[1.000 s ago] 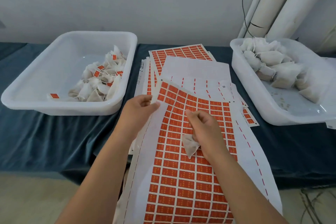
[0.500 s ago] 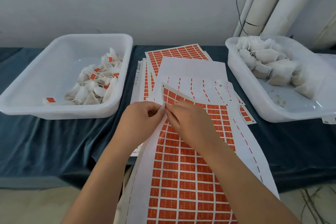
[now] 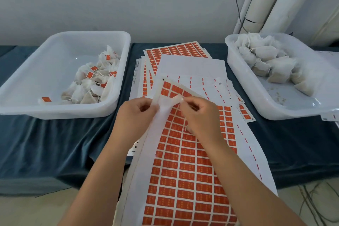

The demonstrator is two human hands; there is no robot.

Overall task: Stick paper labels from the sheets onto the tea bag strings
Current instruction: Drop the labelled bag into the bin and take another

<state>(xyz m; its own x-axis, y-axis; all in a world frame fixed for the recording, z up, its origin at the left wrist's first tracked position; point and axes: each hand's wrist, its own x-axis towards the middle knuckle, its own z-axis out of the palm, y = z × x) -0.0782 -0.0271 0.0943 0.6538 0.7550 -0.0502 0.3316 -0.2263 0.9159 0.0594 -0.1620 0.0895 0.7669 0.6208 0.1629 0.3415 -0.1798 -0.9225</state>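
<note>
A sheet of orange labels point(image 3: 185, 170) lies over the table's front edge, its top left corner curled up. My left hand point(image 3: 136, 115) pinches that curled edge. My right hand point(image 3: 200, 115) pinches a label point(image 3: 173, 99) that is lifted from the sheet, its pale back facing me. A bit of white string shows under the right palm; the tea bag seen there earlier is hidden. The left white tub point(image 3: 33, 97) holds labelled tea bags point(image 3: 91, 86). The right white tub point(image 3: 275, 110) holds unlabelled tea bags point(image 3: 269, 62).
More label sheets point(image 3: 176, 50) and stripped white backing sheets point(image 3: 192, 68) are stacked between the tubs on the blue cloth point(image 3: 45, 143). White pipes point(image 3: 266, 0) and a cable stand at the back right. The floor shows below the table's edge.
My right hand came up from the sheet's middle to its top left corner, met my left hand there, and has now peeled a label off. The tea bag went out of sight under the right hand.
</note>
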